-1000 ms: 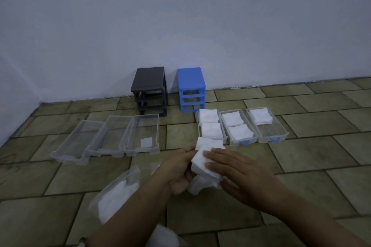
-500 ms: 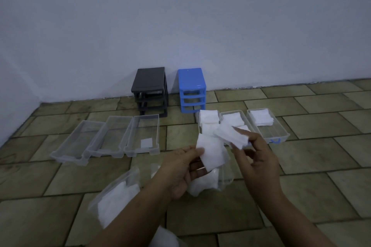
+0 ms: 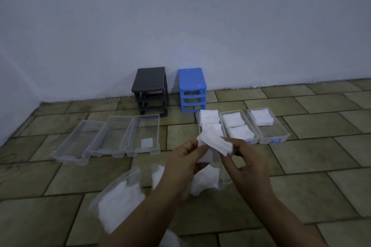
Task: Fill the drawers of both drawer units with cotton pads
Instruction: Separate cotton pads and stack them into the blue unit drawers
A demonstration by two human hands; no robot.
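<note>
A black drawer unit (image 3: 151,88) and a blue drawer unit (image 3: 192,89) stand empty against the wall. Three clear drawers (image 3: 112,136) lie on the floor at the left; the rightmost one holds a single pad. Three blue-handled drawers (image 3: 269,132) at the right hold stacks of white cotton pads. My left hand (image 3: 183,158) grips a clear bag with pads (image 3: 206,180) and the lower end of a small stack. My right hand (image 3: 244,158) pinches that stack of cotton pads (image 3: 214,141) just in front of the blue-handled drawers.
A second clear bag of cotton pads (image 3: 120,196) lies on the tiled floor (image 3: 301,156) at the lower left, beside my left forearm. A white wall (image 3: 180,26) closes the back and the left corner.
My right hand pulled a small stack of pads out of the bag, lifted it, then brought it back beside my left hand. Both hands have risen slightly towards the drawers.
</note>
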